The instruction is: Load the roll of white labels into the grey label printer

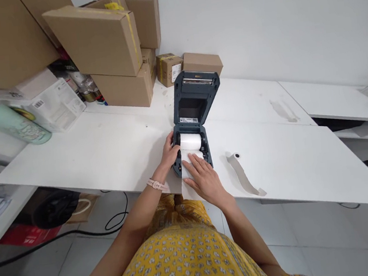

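A dark grey label printer (193, 110) stands on the white table (106, 151) with its lid swung up. A white paper roll (190, 141) lies in its open bay, and a strip of paper runs out over the front toward the table edge. My left hand (169, 152) grips the printer's left side, fingers curled against the casing. My right hand (201, 176) lies flat on the paper strip at the printer's front, fingers stretched out.
Cardboard boxes (103, 41) are stacked at the back left, with two small boxes (169, 68) behind the printer. A green bottle (9, 122) lies at the left. A torn grey strip (243, 177) lies right of the printer. Cables (116, 218) run on the floor.
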Demonstrator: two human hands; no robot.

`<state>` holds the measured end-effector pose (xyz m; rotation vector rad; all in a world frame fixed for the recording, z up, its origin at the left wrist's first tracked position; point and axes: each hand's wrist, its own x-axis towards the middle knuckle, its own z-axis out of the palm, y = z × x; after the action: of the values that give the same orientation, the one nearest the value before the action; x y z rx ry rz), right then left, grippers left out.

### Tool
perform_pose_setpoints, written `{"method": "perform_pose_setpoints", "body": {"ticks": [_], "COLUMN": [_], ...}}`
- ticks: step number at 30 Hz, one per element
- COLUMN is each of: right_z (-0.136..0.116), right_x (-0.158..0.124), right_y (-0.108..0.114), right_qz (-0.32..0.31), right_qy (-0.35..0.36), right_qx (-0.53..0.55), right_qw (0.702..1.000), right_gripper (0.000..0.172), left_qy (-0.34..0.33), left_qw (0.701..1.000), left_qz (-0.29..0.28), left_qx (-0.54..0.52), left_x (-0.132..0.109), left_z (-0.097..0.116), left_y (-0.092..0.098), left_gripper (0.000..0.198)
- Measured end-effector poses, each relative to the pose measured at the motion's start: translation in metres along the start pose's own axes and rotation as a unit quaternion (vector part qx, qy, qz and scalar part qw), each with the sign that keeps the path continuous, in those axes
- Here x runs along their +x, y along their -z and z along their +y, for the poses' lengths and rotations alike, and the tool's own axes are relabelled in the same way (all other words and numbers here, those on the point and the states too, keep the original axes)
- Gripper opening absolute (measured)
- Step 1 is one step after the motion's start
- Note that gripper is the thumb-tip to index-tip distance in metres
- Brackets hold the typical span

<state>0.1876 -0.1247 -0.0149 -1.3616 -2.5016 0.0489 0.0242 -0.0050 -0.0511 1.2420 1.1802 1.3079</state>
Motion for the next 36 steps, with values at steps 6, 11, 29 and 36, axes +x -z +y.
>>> {"method": "perform_pose_setpoints", "body": {"ticks": [6, 11, 29, 36], "right_z": [0.003, -0.004, 0.121, 0.146], "right_x": [0.001, -0.004, 0.132, 0.2], "right_y": [0.0, -0.003, 0.104, 0.111], "right_qz": [0.006, 0.016, 0.307, 0.215], "right_qy": [0.0, -0.009, -0.099, -0.13], "right_qx": [0.009, 0.023, 0.329, 0.443], "right_qw": [1.0, 1.0, 0.887, 0.861], "right_gripper": [0.054, 0.056, 0.065, 0.076], "left_qy": [0.037, 0.054, 0.119, 0.106], "left_qw": [0.999, 0.998, 0.987, 0.987], "left_qz": [0.014, 0.035, -0.025, -0.061], "left_qx": [-0.032, -0.025, -0.107, -0.107], "left_x": [0.001, -0.012, -0.105, -0.11], "left_z": [0.006, 0.013, 0.011, 0.011], "left_y": [-0.003, -0.003, 0.002, 0.008], "left_gripper": [0.074, 0.069, 0.104, 0.108]}}
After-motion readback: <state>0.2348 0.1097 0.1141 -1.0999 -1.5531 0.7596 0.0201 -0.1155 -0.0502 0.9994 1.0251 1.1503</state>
